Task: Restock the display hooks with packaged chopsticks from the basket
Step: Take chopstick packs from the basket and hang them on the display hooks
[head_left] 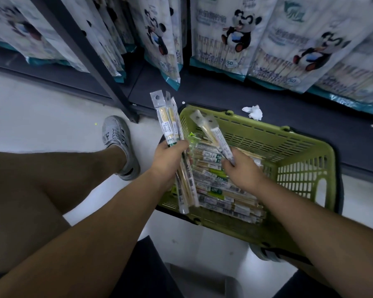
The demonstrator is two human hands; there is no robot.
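On the pale, smooth floor [41,117] of a shop aisle, seen from my head camera, a green slatted basket [306,151] sits against the dark base shelf [220,91] of a display rack. Inside it lies a heap of packaged chopsticks [215,190], mostly lengthwise across the bottom. My left hand [170,155] is over the basket's near-left corner, fingers and thumb curled tight round a fan of several packs [167,121] whose punched hang tabs point up toward the rack. My right hand [239,168] hovers above the heap, fingers pinched on the lower end of two more packs [213,132], tilted up and to the left. Along the rack hang rows of white bags printed with pandas [230,39], their teal bottoms just above the shelf. A dark slanted post [91,57] meets the floor beside my grey shoe [119,143]. A crumpled white tissue [253,111] lies on the shelf behind the basket.
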